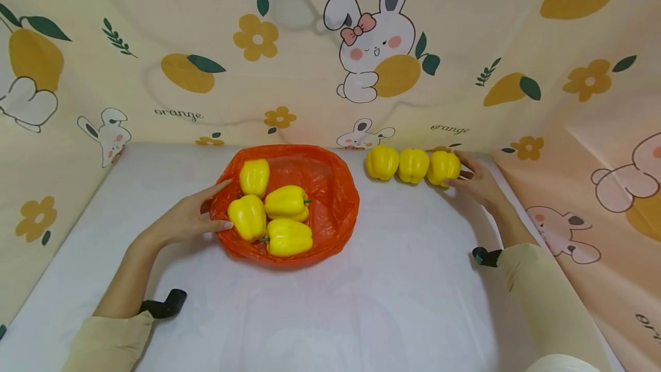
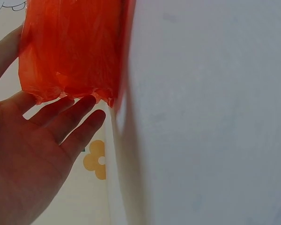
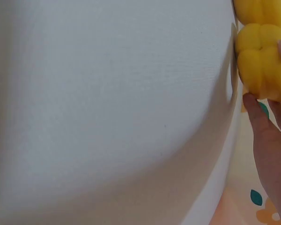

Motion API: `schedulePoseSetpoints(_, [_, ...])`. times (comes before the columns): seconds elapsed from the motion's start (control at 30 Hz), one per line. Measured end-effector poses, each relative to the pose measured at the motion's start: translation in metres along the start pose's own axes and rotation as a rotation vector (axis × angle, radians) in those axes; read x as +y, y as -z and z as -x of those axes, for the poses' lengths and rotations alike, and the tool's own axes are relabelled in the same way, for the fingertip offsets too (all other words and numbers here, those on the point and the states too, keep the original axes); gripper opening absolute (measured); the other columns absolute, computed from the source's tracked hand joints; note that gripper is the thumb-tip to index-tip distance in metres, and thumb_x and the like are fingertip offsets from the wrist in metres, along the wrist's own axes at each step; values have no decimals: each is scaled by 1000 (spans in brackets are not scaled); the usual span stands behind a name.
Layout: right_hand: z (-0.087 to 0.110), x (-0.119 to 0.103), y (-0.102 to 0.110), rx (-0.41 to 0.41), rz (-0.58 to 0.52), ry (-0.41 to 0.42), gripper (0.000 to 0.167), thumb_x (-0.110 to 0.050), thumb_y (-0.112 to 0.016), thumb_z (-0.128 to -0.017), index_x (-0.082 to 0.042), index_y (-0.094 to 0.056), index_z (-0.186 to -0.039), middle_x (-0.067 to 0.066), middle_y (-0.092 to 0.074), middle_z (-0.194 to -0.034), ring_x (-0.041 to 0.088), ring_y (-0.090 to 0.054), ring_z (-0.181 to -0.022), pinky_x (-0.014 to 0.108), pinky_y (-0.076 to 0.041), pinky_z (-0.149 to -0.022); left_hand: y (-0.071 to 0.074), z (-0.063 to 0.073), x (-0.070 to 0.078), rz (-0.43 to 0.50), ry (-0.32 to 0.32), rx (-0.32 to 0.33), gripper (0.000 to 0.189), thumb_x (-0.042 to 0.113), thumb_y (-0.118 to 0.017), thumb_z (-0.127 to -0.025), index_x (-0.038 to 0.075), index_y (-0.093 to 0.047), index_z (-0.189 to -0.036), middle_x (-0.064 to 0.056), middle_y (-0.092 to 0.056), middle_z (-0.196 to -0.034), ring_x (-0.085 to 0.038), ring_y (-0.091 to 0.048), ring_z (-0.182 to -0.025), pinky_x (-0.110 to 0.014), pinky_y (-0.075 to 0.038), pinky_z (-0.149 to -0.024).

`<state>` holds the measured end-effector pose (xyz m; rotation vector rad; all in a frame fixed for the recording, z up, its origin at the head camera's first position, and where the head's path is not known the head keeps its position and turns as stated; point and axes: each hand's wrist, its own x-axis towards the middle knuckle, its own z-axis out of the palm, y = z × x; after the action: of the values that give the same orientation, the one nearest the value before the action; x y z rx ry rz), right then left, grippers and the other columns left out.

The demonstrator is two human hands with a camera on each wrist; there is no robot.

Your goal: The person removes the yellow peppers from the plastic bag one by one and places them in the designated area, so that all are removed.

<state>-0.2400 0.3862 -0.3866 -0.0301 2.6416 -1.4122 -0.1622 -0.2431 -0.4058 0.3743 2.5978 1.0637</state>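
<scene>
A red plastic bag (image 1: 333, 214) with its mouth spread wide and rim rolled down stands left of centre in the head view. Several yellow bell peppers (image 1: 287, 202) lie inside it. My left hand (image 1: 181, 217) is at the bag's left side, fingers spread along it; the left wrist view shows fingertips against the red plastic (image 2: 70, 47). To the bag's right, three more yellow peppers sit side by side in a row. My right hand (image 1: 479, 181) holds the rightmost pepper (image 1: 443, 168), thumb in front and fingers at its right side, as the right wrist view also shows.
Beside the held pepper stand the middle pepper (image 1: 413, 166) and the left pepper (image 1: 382, 162), near the table's back edge. A white cloth covers the table (image 1: 330, 314). Printed cloth walls (image 1: 299, 85) with rabbits and fruit rise behind and at both sides.
</scene>
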Motion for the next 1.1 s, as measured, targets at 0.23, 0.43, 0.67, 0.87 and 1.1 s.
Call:
schedulePoseSetpoints(0.23, [2,6,0,-10,-19,37,88,-8,-72,-91,-4,-14,-159,22,-19,-162,45,-26,-142,60,-26,-115,-1,2,2,4,-2,-6,98,52,-75,-83,19,-23,-159,-26,-28,-158,-47,-29,-142,-67,-28,-110])
schedulePoseSetpoints(0.43, [3,13,2,-15,-27,10,92,-13,-72,-92,-8,-9,-160,20,-13,-164,47,-24,-144,60,-24,-115,0,2,3,6,-4,-8,99,52,-76,-83,19,-24,-159,-25,-28,-158,-46,-30,-141,-66,-29,-110])
schedulePoseSetpoints(0.67, [-9,34,10,54,63,44,90,-27,-71,-93,-17,-12,-161,12,-14,-165,43,-24,-146,58,-25,-116,2,2,6,3,-23,-3,97,50,-75,-84,19,-24,-159,-25,-28,-158,-45,-33,-140,-66,-31,-109])
schedulePoseSetpoints(0.87, [-6,19,9,131,89,48,87,-32,-73,-92,-21,-19,-160,8,-18,-165,35,-19,-150,54,-21,-119,1,1,7,-7,15,-9,100,55,-75,-82,22,-22,-160,-25,-26,-159,-47,-29,-141,-68,-28,-109])
schedulePoseSetpoints(1.1, [1,-5,1,146,38,173,78,-23,-75,-90,-19,-34,-156,7,-31,-161,31,-27,-147,50,-26,-118,-1,3,10,11,53,-16,102,57,-75,-81,31,-15,-160,-26,-22,-160,-45,-35,-133,-70,-30,-107])
